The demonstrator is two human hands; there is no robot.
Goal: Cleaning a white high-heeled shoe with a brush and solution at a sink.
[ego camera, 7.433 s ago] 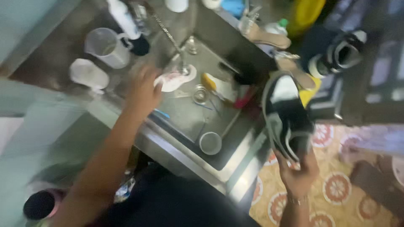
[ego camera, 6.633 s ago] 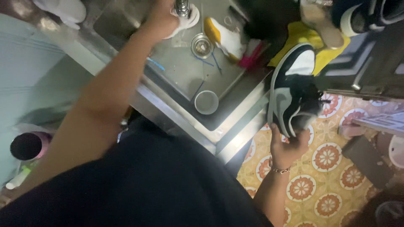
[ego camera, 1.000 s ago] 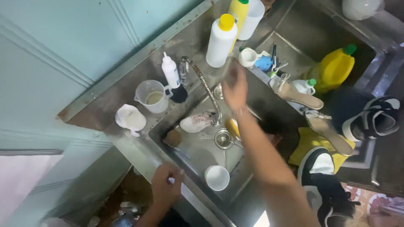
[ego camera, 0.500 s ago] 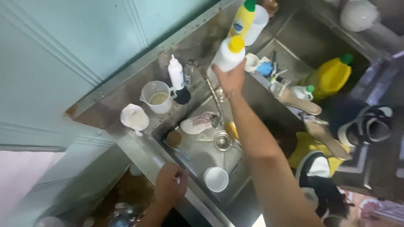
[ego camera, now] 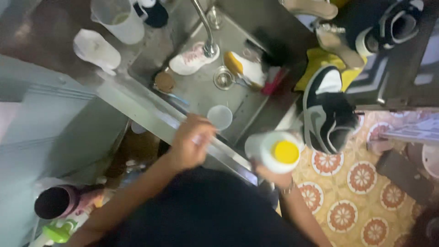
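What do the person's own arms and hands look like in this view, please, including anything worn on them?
Both forearms are bare, with no sleeves reaching them and no gloves. The left hand shows no ring or band that I can make out. Near the right hand, a thin bracelet circles the wrist. A dark garment covers the torso.

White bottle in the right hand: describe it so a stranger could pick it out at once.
Start at the steel sink and follow its front rim toward the patterned floor tiles. Just off that corner, the right hand holds the white bottle close to the camera. Its round yellow cap faces the lens; the nearby white cup has no cap.
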